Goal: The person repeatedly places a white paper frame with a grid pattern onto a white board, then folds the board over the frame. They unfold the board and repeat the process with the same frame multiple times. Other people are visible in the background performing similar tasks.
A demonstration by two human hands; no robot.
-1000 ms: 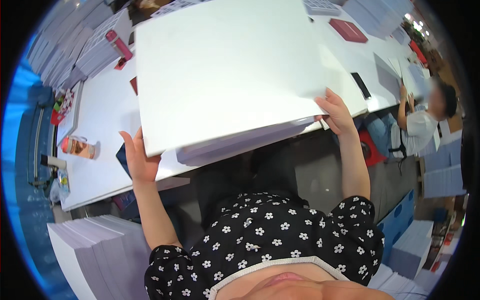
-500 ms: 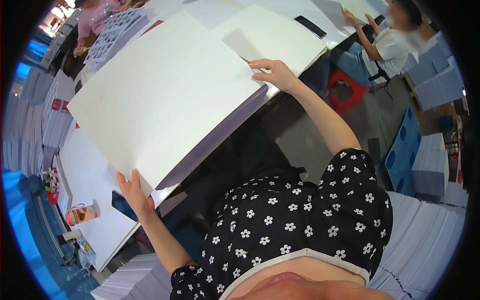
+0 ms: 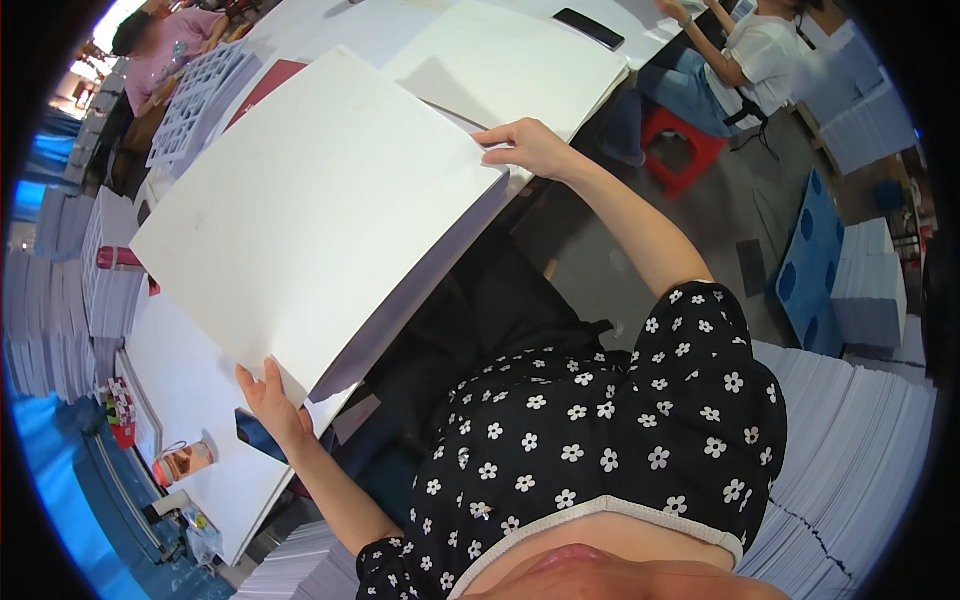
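Note:
A large white board (image 3: pixel 320 220) lies at a slant in front of me on the table, with a shaded grey side below its near edge. My left hand (image 3: pixel 275 405) holds its near left corner, two fingertips showing along the edge. At the opposite end, my right hand (image 3: pixel 530 148) grips the right edge between thumb and fingers. Beyond that hand lies another wide white sheet (image 3: pixel 520 70), crossed by a shadow. I cannot tell whether the board is a single piece or a stack.
A dark phone (image 3: pixel 590 29) rests at the far right, and a jar (image 3: pixel 184 462) stands left of my left hand. A white grid panel (image 3: pixel 200 100) leans near a co-worker in pink. Another person sits on a red stool (image 3: pixel 682 150). Paper stacks (image 3: pixel 850 460) flank me.
The view has shifted slightly, so the surroundings sit differently. Both hands stay at the same ends of the board, and the right fingers now lie closer against its edge.

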